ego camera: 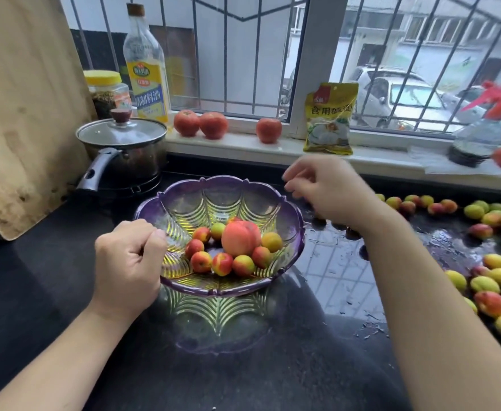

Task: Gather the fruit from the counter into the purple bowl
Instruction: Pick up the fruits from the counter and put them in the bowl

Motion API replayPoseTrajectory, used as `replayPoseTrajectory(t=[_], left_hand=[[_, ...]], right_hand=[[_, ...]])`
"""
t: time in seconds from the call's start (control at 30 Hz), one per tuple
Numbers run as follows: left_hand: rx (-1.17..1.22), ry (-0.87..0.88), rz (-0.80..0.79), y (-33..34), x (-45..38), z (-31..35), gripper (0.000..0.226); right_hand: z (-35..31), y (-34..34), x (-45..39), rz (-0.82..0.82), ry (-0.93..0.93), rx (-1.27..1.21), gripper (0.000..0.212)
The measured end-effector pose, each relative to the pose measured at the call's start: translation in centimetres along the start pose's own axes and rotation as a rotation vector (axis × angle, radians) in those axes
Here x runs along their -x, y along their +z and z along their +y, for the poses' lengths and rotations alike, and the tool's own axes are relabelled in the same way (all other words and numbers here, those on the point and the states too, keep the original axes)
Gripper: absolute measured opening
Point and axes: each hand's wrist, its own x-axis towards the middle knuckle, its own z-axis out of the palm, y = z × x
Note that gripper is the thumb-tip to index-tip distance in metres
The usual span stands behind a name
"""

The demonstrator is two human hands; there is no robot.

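Left hand (130,256) grips the bowl (290,215) rim; right hand (329,191), loosely curled and empty, should next fetch fruit (489,304) from the counter's right edge.

The ribbed purple bowl (287,203) holds one peach (240,237) among small fruits; more fruit (490,302) lies scattered on the wet black counter (317,351) to its right.

The left hand (129,262) is curled into a loose fist, knuckles up, thumb toward the right, its bare forearm reaching in from the lower left. The right hand (329,191) is raised higher and farther forward, palm down, fingers loosely bent and holding nothing, its bare forearm stretching in from the lower right.
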Motion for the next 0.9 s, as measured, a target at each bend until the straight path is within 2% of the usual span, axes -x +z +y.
replayPoseTrajectory(t=[0.1, 0.2, 0.37, 0.43, 0.77, 0.83, 0.9], left_hand=[[-0.028, 0.009, 0.017, 0.1, 0.1, -0.1, 0.050], [-0.036, 0.018, 0.029, 0.3, -0.1, -0.2, 0.050], [-0.029, 0.022, 0.026, 0.6, -0.4, -0.3, 0.050], [-0.021, 0.028, 0.024, 0.7, -0.4, -0.3, 0.050], [-0.028, 0.020, 0.016, 0.6, -0.3, -0.4, 0.051], [-0.031, 0.028, 0.018, 0.5, -0.4, -0.3, 0.051], [-0.034, 0.031, 0.016, 0.5, -0.4, -0.3, 0.051]], right_hand=[[4.7, -0.3, -1.7, 0.212, 0.183, -0.014, 0.017], [8.5, 1.2, -2.8, 0.186, 0.348, 0.151, 0.022], [9.6, 6.0, -3.8, -0.066, 0.237, 0.448, 0.043], [10.1, 7.1, -4.2, -0.128, 0.249, 0.552, 0.049], [10.7, 7.7, -4.3, -0.028, 0.267, 0.602, 0.047], [10.8, 7.5, -4.1, 0.019, 0.250, 0.559, 0.045], [10.6, 7.0, -3.8, 0.138, 0.177, 0.415, 0.042]])
